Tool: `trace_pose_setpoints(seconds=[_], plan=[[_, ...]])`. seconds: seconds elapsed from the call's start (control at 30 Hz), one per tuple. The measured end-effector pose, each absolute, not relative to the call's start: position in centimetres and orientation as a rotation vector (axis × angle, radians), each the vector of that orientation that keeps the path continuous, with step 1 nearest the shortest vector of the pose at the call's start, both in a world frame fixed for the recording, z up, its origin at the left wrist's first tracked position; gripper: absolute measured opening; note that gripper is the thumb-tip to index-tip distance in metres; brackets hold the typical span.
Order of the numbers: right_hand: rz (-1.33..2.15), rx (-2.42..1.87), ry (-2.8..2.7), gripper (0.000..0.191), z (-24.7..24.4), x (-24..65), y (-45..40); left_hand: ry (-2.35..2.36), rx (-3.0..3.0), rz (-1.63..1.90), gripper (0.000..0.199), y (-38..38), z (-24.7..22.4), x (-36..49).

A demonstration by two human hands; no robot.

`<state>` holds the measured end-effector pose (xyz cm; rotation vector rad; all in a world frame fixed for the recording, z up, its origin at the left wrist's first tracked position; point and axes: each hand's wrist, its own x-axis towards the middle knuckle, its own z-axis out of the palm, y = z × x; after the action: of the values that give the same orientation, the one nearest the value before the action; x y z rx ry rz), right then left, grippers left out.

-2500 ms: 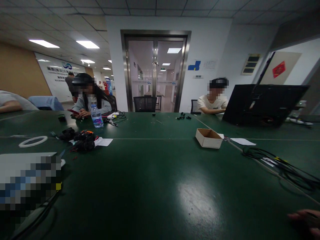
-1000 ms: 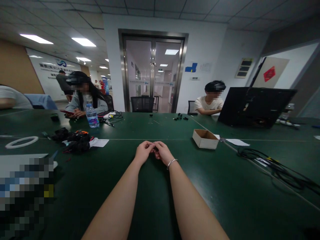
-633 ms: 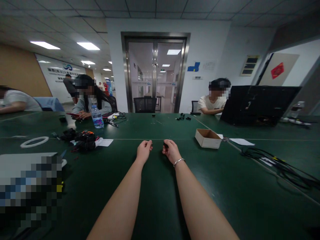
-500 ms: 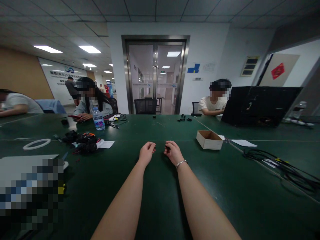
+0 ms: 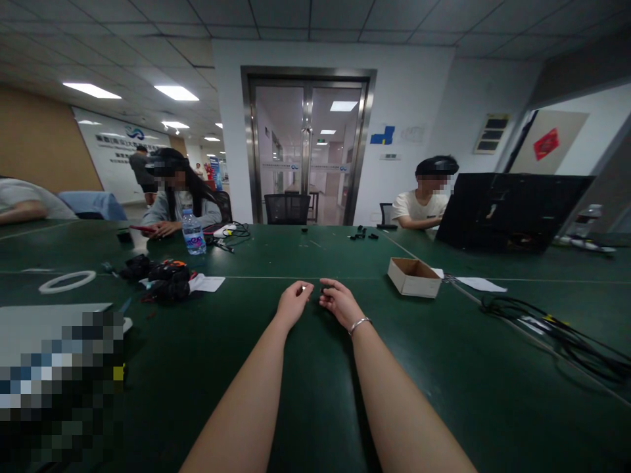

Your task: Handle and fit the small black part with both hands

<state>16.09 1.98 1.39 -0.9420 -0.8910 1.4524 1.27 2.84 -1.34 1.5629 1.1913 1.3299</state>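
Both of my hands are held close together over the green table (image 5: 315,381), a narrow gap between their fingertips. My left hand (image 5: 292,305) is closed in a pinch, with a tiny shiny piece showing at the fingertips; its kind is too small to tell. My right hand (image 5: 341,305), with a silver bracelet (image 5: 359,325) at the wrist, pinches a small dark piece (image 5: 323,289) between thumb and fingers. To the right of my right hand stands an open cardboard box (image 5: 418,285); its inside bottom is mostly hidden.
Black gear (image 5: 165,279), a water bottle (image 5: 194,233) and a white ring (image 5: 68,282) lie to the left. Cables (image 5: 552,335) and a large black case (image 5: 513,213) are on the right. Small black pieces (image 5: 362,233) lie farther back. Two people sit across the table.
My hands have come slightly closer together. A shiny bit now shows at my left fingertips, and the dark piece in my right hand is more exposed. The view has shifted slightly.
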Motion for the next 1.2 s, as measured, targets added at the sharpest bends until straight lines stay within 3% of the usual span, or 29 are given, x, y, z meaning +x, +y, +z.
trace_pose_setpoints(seconds=[0.4, 0.73, 1.2], plan=[[1.418, -0.943, -1.091, 0.015, 0.6, 15.6, 2.4, 1.127, 1.401, 1.447, 0.017, 2.5, -0.8, 1.7], [1.410, -0.914, -1.146, 0.021, 0.5, 15.7, 2.4, 1.132, 1.427, 1.389, 0.019, 2.1, -0.4, 1.7], [1.469, -0.906, -1.124, 0.011, 0.8, 15.5, 2.4, 1.158, 1.489, 1.370, 0.022, 2.6, -1.2, 1.5]])
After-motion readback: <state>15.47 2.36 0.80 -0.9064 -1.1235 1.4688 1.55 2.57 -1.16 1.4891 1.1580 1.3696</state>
